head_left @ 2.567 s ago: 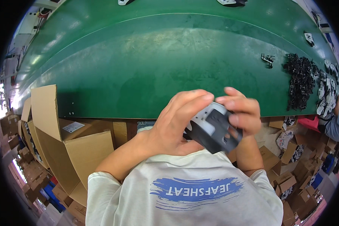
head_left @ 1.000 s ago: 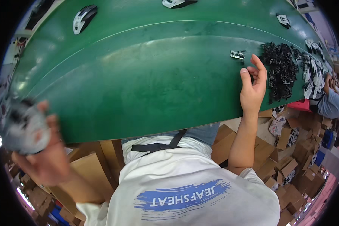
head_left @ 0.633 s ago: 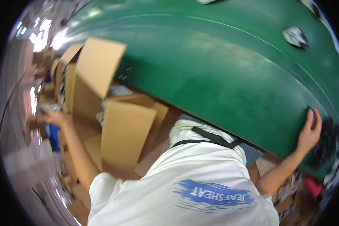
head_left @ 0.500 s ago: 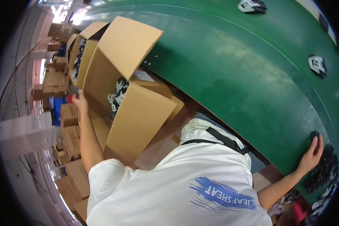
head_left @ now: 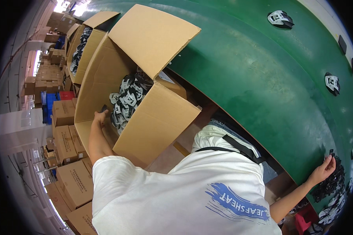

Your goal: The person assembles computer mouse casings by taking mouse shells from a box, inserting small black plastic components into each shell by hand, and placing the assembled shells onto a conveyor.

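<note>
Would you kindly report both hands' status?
Left hand: holding dark piece, at open brown cardboard box. Right hand: pinching small black part. Black-and-white shells heaped in box.

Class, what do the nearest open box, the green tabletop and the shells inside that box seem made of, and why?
Open box: matt brown cardboard, judging by its creased folding flaps.
Green tabletop: smooth, faintly glossy, by its soft reflections; perhaps laminate or matting.
Shells: probably moulded plastic, by their curved shapes; finish too small to judge.

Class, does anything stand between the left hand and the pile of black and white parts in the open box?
Nothing visible does: the left hand, holding a dark piece, is over the box, near the pile.
</note>
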`<state>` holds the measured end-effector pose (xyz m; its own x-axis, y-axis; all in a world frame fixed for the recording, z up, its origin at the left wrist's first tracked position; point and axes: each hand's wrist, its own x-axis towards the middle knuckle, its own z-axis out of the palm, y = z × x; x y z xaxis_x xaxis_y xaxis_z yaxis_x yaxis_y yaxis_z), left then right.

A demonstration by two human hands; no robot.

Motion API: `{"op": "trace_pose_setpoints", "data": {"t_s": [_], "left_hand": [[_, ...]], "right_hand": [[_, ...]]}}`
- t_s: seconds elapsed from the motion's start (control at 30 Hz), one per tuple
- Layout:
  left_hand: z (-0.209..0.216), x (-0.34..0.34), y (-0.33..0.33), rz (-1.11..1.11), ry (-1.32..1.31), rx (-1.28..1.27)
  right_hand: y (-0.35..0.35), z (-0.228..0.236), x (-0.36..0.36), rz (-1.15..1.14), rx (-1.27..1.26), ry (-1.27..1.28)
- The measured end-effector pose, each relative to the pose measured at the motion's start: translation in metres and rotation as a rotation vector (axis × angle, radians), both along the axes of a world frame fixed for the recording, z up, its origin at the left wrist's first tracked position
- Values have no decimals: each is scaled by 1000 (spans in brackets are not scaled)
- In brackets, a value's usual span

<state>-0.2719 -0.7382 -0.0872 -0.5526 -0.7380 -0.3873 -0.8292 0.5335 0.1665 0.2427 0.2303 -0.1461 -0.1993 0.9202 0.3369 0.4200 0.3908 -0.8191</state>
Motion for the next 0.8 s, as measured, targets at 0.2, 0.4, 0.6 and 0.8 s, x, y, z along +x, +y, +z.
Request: {"op": "trace_pose_setpoints", "data": {"t_s": [0.2, 0.4, 0.6, 0.8], "left_hand": [[-35, -3, 1, -198, -27, -28], [11, -76, 25, -376, 852, -149], [120, -122, 276, -957, 1523, 45], [166, -4, 639, -1967, 1251, 283]], "right_hand": [[4, 5, 2, 88, 21, -54], [11, -8, 25, 95, -5, 129], [-18, 3, -4, 62, 0, 90], [-31, 23, -22, 43, 137, 102]]}}
